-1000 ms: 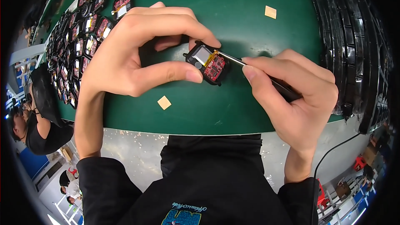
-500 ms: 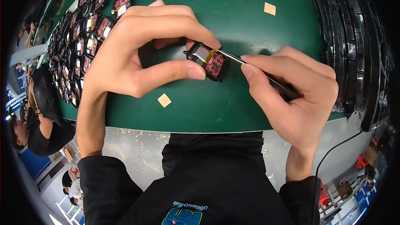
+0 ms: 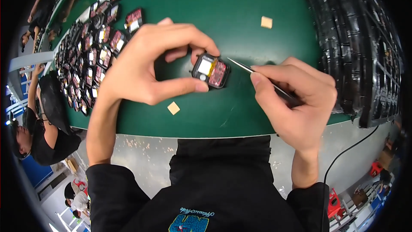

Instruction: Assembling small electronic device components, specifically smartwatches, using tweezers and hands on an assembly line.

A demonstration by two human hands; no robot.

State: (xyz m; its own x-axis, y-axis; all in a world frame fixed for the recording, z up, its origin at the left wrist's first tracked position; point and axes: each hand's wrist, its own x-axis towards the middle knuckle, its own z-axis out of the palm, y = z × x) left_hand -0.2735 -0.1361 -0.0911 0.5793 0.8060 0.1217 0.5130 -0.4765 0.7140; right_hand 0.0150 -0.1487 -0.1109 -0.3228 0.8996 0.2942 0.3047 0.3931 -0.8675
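My left hand (image 3: 150,66) pinches a small black device (image 3: 210,70) between thumb and fingers, just above the green table (image 3: 223,8). The device shows a pale square part and a red circuit area. My right hand (image 3: 296,99) holds thin metal tweezers (image 3: 251,72) like a pen. Their tip points left and stands a short way to the right of the device, not touching it.
Several similar black-and-red devices (image 3: 92,56) lie in rows at the table's far left. Two small tan squares (image 3: 173,108) (image 3: 266,22) rest on the table. Stacked black trays (image 3: 365,43) fill the right side. Other people (image 3: 38,133) are at the left.
The tweezers' tip has drawn back to the right, away from the device it was touching. My left hand still holds the device, turned slightly.
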